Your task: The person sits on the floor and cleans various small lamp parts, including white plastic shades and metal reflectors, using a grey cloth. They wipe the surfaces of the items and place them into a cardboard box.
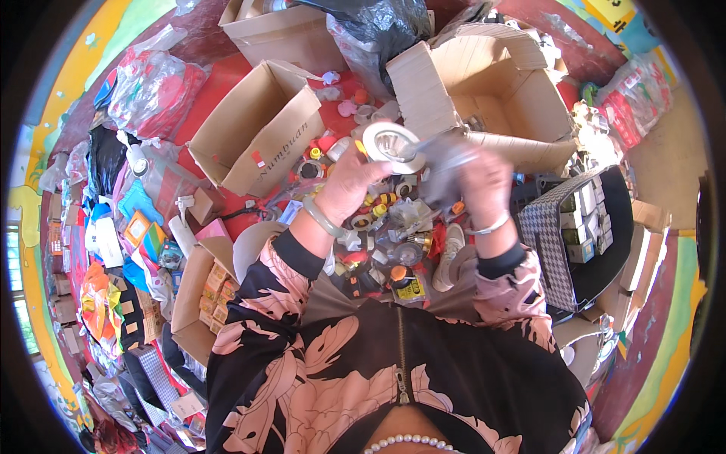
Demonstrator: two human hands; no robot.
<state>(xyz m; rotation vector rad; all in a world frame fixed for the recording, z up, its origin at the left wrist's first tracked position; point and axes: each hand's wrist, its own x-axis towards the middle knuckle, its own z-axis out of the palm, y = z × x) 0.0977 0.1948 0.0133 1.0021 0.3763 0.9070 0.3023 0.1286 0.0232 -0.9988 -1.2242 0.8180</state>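
Note:
My left hand grips a round white light fixture with a shiny reflector inside its rim, the thumb pressed on the near edge. Close to the fixture's right side, my right hand is smeared by motion. It holds a dark grey, limp thing that looks like a cloth, also blurred. Whether this touches the rim I cannot tell. Below both hands lies a pile of small lamps, plastic parts and clear wrappers. A white shoe shows beside the pile.
Open cardboard boxes stand ahead, one at left and a larger one at right. A checkered bin holding small boxes sits to my right. Near my left arm is a carton of small packages. Plastic bags lie farther left.

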